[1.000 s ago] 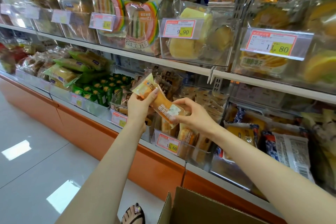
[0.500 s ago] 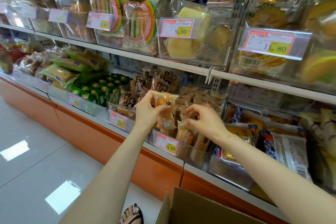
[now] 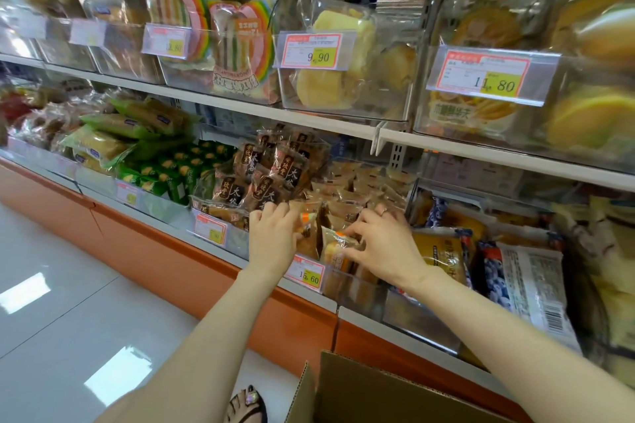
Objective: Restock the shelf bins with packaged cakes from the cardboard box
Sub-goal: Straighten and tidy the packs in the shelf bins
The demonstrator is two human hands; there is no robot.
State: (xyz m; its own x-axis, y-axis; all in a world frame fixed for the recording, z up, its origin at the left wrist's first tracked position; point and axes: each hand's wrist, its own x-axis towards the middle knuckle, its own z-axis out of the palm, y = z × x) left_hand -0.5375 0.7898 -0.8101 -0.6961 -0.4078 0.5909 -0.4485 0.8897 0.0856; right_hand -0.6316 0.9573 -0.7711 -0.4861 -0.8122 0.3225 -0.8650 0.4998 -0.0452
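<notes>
Both hands reach into a clear shelf bin [image 3: 347, 287] on the lower shelf, the one with the 15.60 price tag [image 3: 305, 274]. My left hand [image 3: 273, 237] grips an orange-and-clear packaged cake [image 3: 309, 228] standing upright among others in the bin. My right hand [image 3: 381, 245] has its fingers on another packaged cake [image 3: 335, 245] just beside it. The bin holds several such cakes. The open cardboard box [image 3: 364, 391] shows at the bottom edge; its inside is hidden.
Dark-wrapped pastries [image 3: 268, 175] fill the bin to the left, blue and yellow bags [image 3: 446, 251] the bin to the right. The upper shelf [image 3: 275, 110] overhangs with bins of bread. An orange base panel [image 3: 171, 257] runs below. A sandalled foot [image 3: 247, 405] stands on the pale tiled floor.
The cake held up in both hands in front of the shelf has come down into the 15.60 bin. Both hands followed it in and now rest among the packs.
</notes>
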